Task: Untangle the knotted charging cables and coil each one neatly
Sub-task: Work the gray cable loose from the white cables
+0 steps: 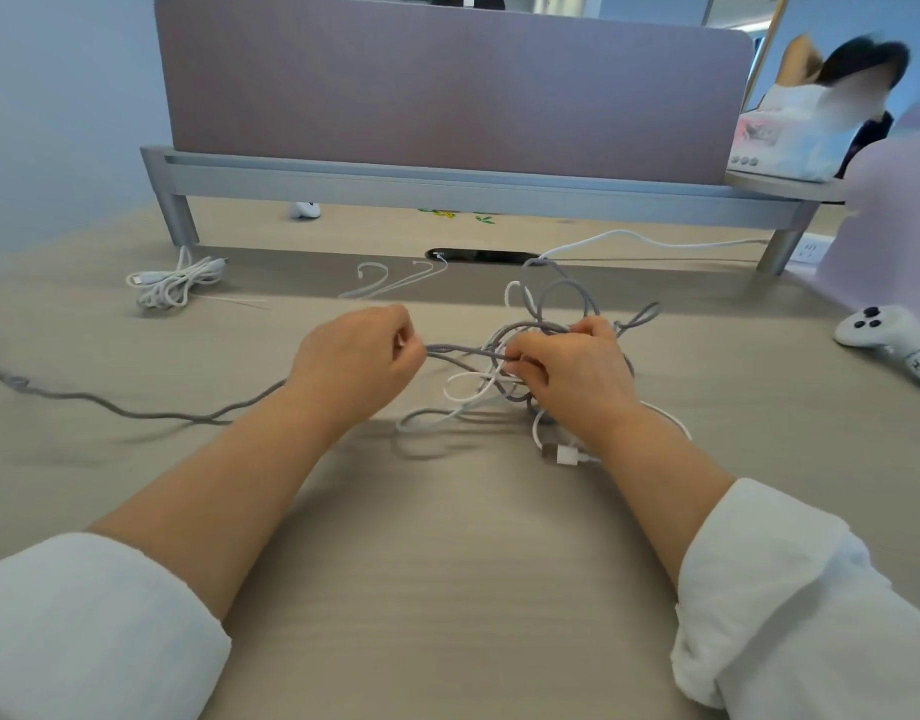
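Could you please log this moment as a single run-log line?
phase: untangling | left hand: pinches grey cable | right hand: grips tangle | white cable bundle: lies apart, far left | coiling: not yet done

We see white cloth at both bottom corners of the frame. The left sleeve (pixel 88 626), lower left, is soft and thick, pushed up in a roll. The right sleeve (pixel 811 615), lower right, shows deep folds at its cuff. The left hand (pixel 353 356) and right hand (pixel 567 368) are bare, as are the forearms.
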`<state>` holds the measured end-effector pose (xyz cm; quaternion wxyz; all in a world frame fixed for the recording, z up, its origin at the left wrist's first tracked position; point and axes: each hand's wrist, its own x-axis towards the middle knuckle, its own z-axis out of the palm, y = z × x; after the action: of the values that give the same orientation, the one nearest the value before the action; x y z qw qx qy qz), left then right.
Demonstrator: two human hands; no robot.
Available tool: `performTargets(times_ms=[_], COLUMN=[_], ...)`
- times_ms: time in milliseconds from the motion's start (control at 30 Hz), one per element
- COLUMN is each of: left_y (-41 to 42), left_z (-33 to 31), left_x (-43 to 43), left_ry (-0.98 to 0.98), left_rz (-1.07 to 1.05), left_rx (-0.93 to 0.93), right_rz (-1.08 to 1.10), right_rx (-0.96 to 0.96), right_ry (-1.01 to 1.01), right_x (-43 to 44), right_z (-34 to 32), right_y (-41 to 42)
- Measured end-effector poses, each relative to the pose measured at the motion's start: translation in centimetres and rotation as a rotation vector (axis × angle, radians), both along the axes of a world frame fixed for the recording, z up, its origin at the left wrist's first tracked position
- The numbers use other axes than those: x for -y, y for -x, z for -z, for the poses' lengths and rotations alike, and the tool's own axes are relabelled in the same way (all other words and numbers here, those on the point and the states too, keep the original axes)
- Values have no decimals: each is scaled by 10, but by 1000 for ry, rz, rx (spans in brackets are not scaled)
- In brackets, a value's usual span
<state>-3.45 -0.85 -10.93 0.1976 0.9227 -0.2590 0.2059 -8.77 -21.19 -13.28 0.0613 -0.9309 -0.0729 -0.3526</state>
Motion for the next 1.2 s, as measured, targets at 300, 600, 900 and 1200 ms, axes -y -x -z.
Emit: performTargets(times_ms=[300, 600, 900, 1200], left_y=[8, 16, 9, 11], left_z=[18, 4, -2, 2], left_x=[22, 18, 10, 13], left_ry=[-9, 349, 464, 41], left_rz=[281, 231, 128, 135], left_rx=[291, 214, -102, 122], right_rz=[-67, -2, -136, -186], right_rx=[65, 124, 212, 127], right_ry=[57, -1, 124, 87], right_x=[-16, -10, -13, -15], right_z=[3, -6, -2, -2], right_y=[0, 6, 0, 4])
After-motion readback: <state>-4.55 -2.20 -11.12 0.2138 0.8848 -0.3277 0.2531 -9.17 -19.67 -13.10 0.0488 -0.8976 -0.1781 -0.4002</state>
